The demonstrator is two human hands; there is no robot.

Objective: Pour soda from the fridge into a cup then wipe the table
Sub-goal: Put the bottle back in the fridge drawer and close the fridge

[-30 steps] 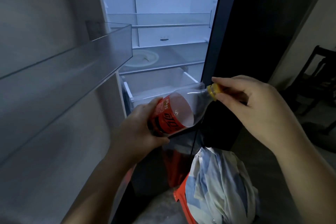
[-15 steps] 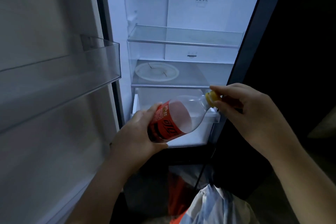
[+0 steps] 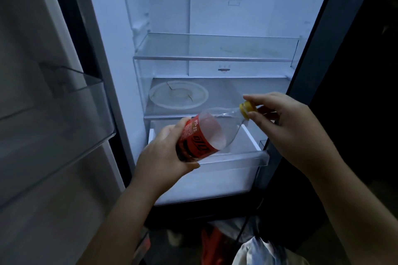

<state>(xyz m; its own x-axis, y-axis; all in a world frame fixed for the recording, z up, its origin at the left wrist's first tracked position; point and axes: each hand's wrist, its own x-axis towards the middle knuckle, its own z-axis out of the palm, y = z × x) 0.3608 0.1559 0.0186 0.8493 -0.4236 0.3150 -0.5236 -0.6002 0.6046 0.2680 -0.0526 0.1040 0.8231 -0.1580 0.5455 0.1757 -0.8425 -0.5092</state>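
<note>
A clear plastic soda bottle (image 3: 212,130) with a red label lies tilted in front of the open fridge (image 3: 215,17), its neck pointing up and to the right. My left hand (image 3: 163,153) grips its lower body around the label. The thumb and fingers of my right hand (image 3: 286,122) pinch the yellow cap (image 3: 246,108). The bottle looks almost without liquid. No cup, cloth or table is in view.
The fridge door (image 3: 43,114) stands open at the left with a clear door bin (image 3: 71,118). Inside are glass shelves (image 3: 215,51), a round clear plate (image 3: 178,94) on the lower shelf and a white drawer (image 3: 247,157). A light bag (image 3: 265,251) and something red lie on the floor.
The view has turned left and up toward the fridge interior, so the shelves now fill the frame. Both hands keep their hold on the bottle and cap in front of the drawer.
</note>
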